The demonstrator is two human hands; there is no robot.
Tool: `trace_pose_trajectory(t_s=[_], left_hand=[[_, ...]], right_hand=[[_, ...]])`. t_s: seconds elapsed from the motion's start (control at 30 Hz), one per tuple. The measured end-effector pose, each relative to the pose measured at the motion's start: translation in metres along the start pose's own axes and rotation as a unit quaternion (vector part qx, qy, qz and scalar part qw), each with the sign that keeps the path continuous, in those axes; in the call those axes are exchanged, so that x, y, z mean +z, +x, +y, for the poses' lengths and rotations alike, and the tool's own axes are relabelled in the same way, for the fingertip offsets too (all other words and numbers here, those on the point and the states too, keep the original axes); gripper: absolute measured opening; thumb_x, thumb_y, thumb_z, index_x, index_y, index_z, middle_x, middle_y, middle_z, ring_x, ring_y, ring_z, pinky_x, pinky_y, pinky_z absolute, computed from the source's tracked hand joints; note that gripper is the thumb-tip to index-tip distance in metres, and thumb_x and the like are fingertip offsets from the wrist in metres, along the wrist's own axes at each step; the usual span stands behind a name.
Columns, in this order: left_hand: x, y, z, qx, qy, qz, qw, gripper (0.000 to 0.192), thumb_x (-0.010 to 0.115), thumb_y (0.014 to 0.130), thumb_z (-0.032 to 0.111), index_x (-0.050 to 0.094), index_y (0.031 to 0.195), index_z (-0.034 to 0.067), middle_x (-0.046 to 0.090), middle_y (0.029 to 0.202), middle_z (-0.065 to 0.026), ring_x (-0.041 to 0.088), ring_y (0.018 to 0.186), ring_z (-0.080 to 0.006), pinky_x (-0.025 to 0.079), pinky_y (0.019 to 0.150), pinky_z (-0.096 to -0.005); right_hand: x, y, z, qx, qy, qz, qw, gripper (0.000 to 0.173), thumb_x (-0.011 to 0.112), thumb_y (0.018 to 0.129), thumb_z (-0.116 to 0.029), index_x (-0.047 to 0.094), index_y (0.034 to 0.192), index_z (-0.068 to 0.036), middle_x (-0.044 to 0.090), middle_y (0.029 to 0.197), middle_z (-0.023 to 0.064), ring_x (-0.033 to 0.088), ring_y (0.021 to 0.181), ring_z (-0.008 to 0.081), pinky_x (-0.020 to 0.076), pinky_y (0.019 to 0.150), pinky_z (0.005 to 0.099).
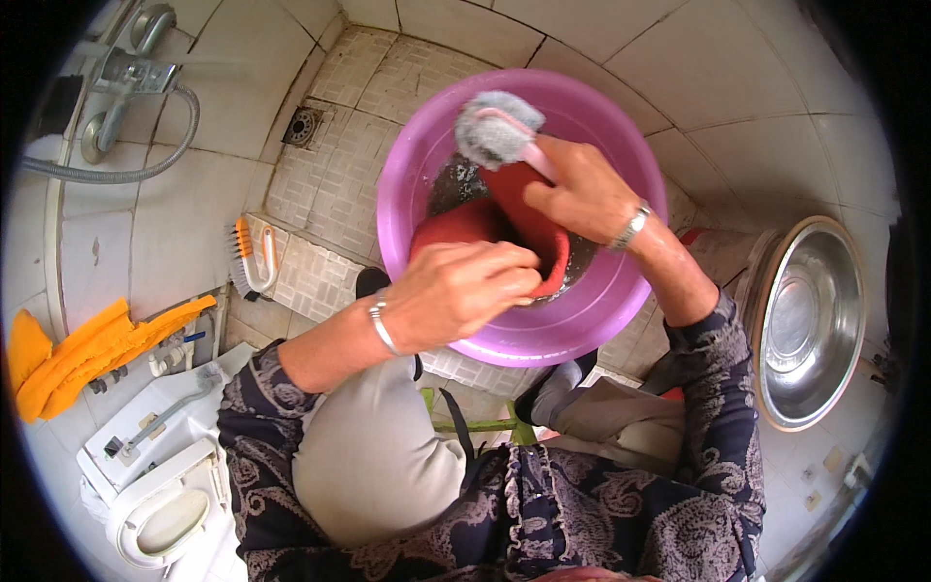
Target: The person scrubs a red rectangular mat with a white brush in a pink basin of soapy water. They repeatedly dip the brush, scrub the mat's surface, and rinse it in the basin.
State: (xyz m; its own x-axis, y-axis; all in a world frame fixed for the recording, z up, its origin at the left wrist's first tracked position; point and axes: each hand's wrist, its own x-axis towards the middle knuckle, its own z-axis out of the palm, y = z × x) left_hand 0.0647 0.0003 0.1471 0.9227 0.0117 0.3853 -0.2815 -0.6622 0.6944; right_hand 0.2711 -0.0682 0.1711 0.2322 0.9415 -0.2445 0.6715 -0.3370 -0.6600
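Note:
A large pink-purple plastic basin with dark, sudsy water stands in front of me. My left hand grips the rim of a red item, perhaps a shoe or boot; its exact kind cannot be told. The item is over the basin, its opening towards me. In my right hand is the pink handle of a scrubbing brush with a grey, fluffy-looking head. The brush head is raised over the far side of the basin, beyond the red item. Both hands are slightly blurred.
A scrub brush with an orange-and-white handle rests on the tiled ledge at left. Nearby are a floor drain, a shower mixer tap, orange cloths and a toilet. A metal basin stands tilted at right.

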Motion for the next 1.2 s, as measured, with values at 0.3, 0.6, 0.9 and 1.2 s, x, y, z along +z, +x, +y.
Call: trace_pose_trajectory(t_s=[0.3, 0.6, 0.9, 1.2], left_hand=[[-0.047, -0.055, -0.034, -0.194, 0.032, 0.059, 0.979, 0.034, 0.051, 0.071, -0.010, 0.063, 0.101, 0.002, 0.064, 0.105, -0.0144, 0.063, 0.092, -0.0335, 0.053, 0.079, -0.0399], [-0.052, 0.025, 0.029, 0.096, 0.106, -0.021, 0.989, 0.007, 0.062, 0.069, 0.012, 0.060, 0.075, 0.009, 0.052, 0.072, -0.0019, 0.055, 0.066, -0.0180, 0.050, 0.064, -0.0350], [-0.030, 0.047, -0.007, 0.126, 0.272, 0.135, 0.945, 0.016, 0.069, 0.064, 0.017, 0.057, 0.066, 0.008, 0.060, 0.108, -0.0059, 0.055, 0.104, -0.0252, 0.049, 0.083, -0.0390], [-0.025, 0.040, -0.027, 0.069, 0.174, 0.113, 0.976, 0.023, 0.076, 0.063, 0.011, 0.056, 0.074, 0.005, 0.060, 0.088, -0.0072, 0.060, 0.079, -0.0246, 0.049, 0.073, -0.0382]], right_hand=[[-0.055, -0.065, 0.005, 0.011, 0.039, 0.096, 0.995, 0.019, 0.057, 0.078, -0.008, 0.050, 0.090, 0.004, 0.047, 0.064, 0.0190, 0.040, 0.056, 0.0271, 0.0380, 0.054, 0.0375], [-0.103, -0.089, -0.015, -0.181, 0.059, 0.124, 0.974, 0.023, 0.062, 0.081, 0.002, 0.064, 0.104, 0.001, 0.066, 0.095, 0.0118, 0.065, 0.088, 0.0248, 0.0484, 0.079, 0.0323], [-0.049, -0.072, 0.007, -0.186, 0.114, -0.062, 0.974, 0.023, 0.059, 0.085, 0.001, 0.061, 0.107, -0.003, 0.066, 0.093, 0.0135, 0.065, 0.084, 0.0305, 0.0511, 0.073, 0.0368], [-0.060, -0.079, 0.007, -0.181, 0.010, -0.072, 0.981, 0.031, 0.073, 0.081, -0.021, 0.062, 0.101, 0.000, 0.060, 0.081, 0.0148, 0.061, 0.074, 0.0348, 0.0489, 0.064, 0.0374]])
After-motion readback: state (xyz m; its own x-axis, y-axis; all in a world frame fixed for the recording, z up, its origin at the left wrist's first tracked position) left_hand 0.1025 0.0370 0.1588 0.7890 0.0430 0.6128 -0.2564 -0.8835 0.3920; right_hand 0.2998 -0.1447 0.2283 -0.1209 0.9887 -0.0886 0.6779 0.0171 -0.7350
